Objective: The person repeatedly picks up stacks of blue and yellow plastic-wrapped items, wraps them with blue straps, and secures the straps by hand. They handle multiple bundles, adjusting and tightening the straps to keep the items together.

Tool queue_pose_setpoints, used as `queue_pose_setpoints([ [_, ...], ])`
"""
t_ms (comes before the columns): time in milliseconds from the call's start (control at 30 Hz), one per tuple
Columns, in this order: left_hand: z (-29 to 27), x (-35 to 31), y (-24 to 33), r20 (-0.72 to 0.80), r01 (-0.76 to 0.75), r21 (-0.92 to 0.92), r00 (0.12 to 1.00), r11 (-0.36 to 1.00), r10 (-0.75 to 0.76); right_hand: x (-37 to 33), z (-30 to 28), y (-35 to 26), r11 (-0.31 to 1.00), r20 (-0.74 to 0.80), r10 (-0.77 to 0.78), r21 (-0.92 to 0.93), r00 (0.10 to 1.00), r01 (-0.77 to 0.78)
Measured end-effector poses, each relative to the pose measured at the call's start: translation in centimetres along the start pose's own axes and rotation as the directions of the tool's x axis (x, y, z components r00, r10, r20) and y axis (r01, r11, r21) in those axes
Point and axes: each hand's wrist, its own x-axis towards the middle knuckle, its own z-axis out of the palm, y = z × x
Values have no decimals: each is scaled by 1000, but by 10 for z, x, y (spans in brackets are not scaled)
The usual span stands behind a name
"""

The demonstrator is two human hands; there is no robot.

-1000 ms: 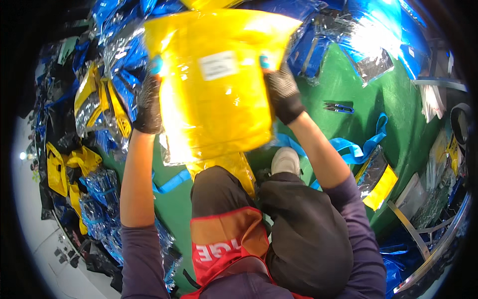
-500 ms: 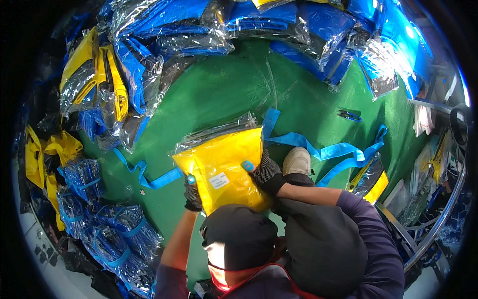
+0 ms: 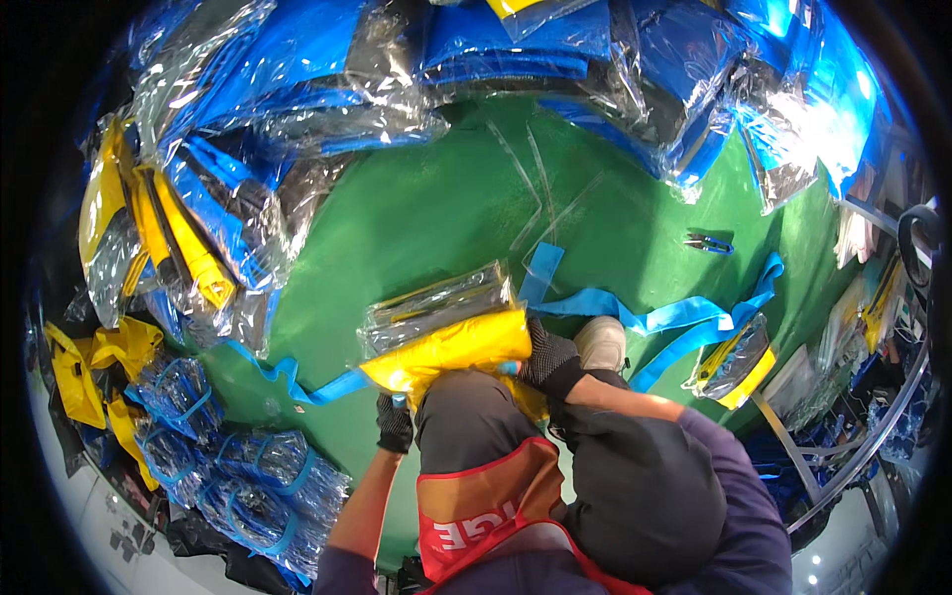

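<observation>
A stack of folded yellow-and-black goods in clear plastic bags (image 3: 451, 347) is in front of me, tilted, its layered edges facing away. My right hand (image 3: 548, 362), in a dark dotted glove with a teal thumb tip, grips its right side. My left hand (image 3: 395, 424), gloved alike, is closed at its near left side, partly hidden. My knee covers the near part of the stack. A light-blue strap (image 3: 674, 317) runs across the floor, coming out on both sides of the stack.
Thread snips (image 3: 709, 243) lie on the green floor (image 3: 416, 218). Blue bagged goods (image 3: 516, 50) pile along the far side, yellow ones (image 3: 188, 238) at left. Strapped blue bundles (image 3: 258, 486) sit near left. A yellow-black packet (image 3: 734, 362) lies at right beside a metal frame (image 3: 863, 466).
The stack has tipped so that its layered far edges show more and its labelled face is out of sight. My left hand sits slightly lower. My head has moved, and my knee shows more.
</observation>
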Motion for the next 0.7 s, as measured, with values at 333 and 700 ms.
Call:
queue_pose_setpoints([
  [333, 50, 89, 164, -119, -259, 425, 934, 867, 337, 58, -31, -83, 774, -132, -519, -492, 844, 399],
  [700, 55, 126, 106, -206, -126, 581, 933, 804, 295, 103, -24, -50, 705, -80, -634, -467, 769, 533],
])
